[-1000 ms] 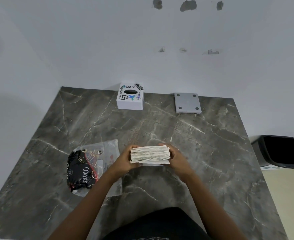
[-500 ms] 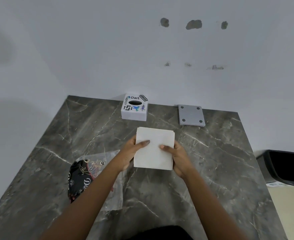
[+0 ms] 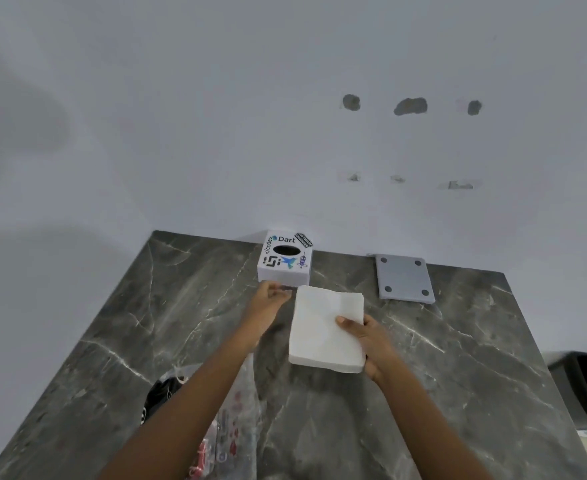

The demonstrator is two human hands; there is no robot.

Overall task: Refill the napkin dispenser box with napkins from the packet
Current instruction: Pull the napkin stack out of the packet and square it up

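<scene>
A thick white stack of napkins (image 3: 323, 332) is held above the dark marble table (image 3: 458, 358) by my right hand (image 3: 366, 341), thumb on top near its right edge. My left hand (image 3: 267, 306) has come off the stack and reaches toward the front left corner of the white napkin dispenser box (image 3: 285, 259), fingers loosely curled and holding nothing; whether they touch the box is unclear. The box has stickers and a dark oval slot on top and stands at the table's far edge by the wall. The clear napkin packet (image 3: 229, 420) lies under my left forearm.
A grey square plate (image 3: 404, 278) with four holes lies flat to the right of the box, against the wall. A black bin (image 3: 586, 389) stands on the floor past the table's right edge. White walls close off the far side and left.
The napkin stack went from edge-on to flat and moved forward toward the box. My left hand let go of it and reached ahead to the box; the camera tilted up.
</scene>
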